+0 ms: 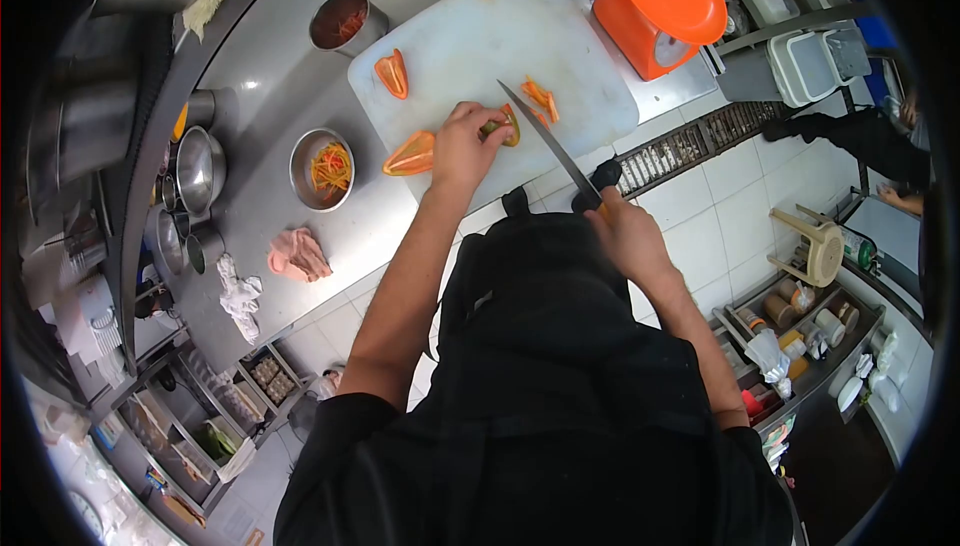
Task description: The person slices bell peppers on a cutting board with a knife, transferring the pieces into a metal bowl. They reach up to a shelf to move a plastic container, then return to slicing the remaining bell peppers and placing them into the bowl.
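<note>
My left hand [465, 146] presses a piece of orange bell pepper [503, 127] onto the white cutting board [480, 36]. My right hand [620, 226] grips the black handle of a long knife [545, 138], whose blade points toward that held piece. Another pepper wedge [411, 155] lies just left of my left hand. A further wedge [392, 73] rests higher on the board. Cut strips [541, 101] lie to the right of the blade.
A steel bowl of pepper strips [322, 169] and a steel pot [345, 22] stand on the counter left of the board. A pink cloth [297, 254] and white rag [240, 296] lie nearer. An orange scale [660, 8] sits at the board's right.
</note>
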The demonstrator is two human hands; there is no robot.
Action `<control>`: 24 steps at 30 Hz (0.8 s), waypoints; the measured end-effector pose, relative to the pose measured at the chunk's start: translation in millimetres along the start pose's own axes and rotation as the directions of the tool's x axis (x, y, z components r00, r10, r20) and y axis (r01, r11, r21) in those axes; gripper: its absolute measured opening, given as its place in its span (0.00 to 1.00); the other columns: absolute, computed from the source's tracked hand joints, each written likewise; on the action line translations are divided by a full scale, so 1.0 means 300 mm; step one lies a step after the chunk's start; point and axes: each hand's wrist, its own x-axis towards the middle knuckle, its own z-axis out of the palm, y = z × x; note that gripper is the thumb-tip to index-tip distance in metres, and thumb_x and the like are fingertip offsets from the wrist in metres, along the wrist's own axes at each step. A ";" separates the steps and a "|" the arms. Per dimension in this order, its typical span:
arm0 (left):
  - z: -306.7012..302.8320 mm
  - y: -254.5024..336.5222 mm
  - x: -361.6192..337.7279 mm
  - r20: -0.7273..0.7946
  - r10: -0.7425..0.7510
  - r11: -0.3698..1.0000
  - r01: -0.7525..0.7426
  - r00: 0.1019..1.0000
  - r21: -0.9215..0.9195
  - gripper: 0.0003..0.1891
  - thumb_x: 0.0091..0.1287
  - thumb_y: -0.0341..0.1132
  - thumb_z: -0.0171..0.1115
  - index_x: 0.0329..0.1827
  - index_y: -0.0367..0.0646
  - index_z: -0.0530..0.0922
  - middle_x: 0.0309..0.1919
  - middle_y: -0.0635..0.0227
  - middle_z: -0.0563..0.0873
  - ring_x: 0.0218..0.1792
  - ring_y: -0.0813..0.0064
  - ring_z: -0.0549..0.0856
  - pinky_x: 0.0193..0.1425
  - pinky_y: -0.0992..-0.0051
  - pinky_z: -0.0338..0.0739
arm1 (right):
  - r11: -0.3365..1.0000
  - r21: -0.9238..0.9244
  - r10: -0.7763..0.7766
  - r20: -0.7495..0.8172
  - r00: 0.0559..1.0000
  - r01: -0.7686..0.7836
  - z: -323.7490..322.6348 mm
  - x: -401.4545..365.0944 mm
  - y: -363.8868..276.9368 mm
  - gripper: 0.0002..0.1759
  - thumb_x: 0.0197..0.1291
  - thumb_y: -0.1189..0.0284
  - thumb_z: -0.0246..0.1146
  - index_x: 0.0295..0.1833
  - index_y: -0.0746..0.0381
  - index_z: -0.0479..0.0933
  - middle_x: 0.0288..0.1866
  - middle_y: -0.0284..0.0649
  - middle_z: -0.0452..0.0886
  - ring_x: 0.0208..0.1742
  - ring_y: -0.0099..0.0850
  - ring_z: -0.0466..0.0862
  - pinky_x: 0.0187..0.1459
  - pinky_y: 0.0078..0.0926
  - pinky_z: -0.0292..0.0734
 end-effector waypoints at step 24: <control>-0.114 0.079 0.068 0.318 0.033 0.939 -0.139 0.947 0.315 0.20 0.67 0.35 0.79 0.60 0.44 0.87 0.52 0.59 0.89 0.53 0.52 0.90 0.60 0.56 0.85 | 0.996 -0.063 0.065 0.104 0.992 -0.058 0.088 0.024 -0.061 0.14 0.79 0.65 0.65 0.51 0.65 0.72 0.35 0.59 0.88 0.40 0.63 0.89 0.42 0.61 0.83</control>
